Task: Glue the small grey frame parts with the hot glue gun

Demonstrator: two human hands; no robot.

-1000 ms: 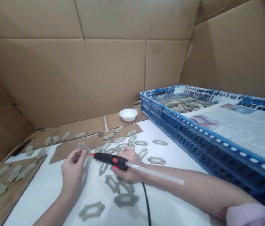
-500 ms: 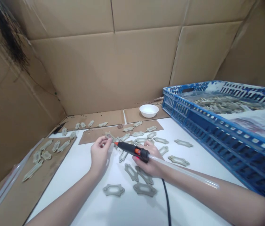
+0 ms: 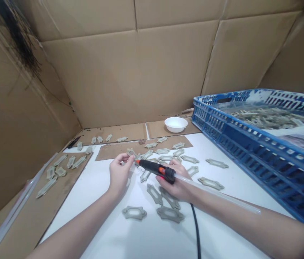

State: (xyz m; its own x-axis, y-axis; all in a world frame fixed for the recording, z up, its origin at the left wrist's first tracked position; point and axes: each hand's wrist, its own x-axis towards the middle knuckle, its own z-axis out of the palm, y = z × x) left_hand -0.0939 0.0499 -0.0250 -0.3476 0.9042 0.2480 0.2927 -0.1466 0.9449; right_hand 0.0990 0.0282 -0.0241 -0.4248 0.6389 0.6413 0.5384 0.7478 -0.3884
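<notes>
My right hand [image 3: 177,182] is closed around a black hot glue gun [image 3: 152,167] with an orange nozzle. A long clear glue stick [image 3: 216,194] sticks out of its back end, over my right forearm. My left hand [image 3: 119,172] pinches a small grey frame-shaped piece [image 3: 131,153] between thumb and fingers. The nozzle tip is at the near end of that piece; whether it touches cannot be made out. Several similar grey frame pieces [image 3: 134,213] lie on the white tabletop [image 3: 98,223] around both hands, some partly hidden by the gun and my right hand.
A blue plastic crate [image 3: 238,144] full of like pieces stands on the right. At the back is a white bowl [image 3: 176,124]. Cardboard sheets [image 3: 65,190] with more pieces lie left and behind; cardboard walls enclose the table. A black cable [image 3: 196,230] runs toward the front edge.
The whole view has shifted slightly, so everything appears a little to the right and higher. Both hands keep their holds, with the nozzle still at the held piece.
</notes>
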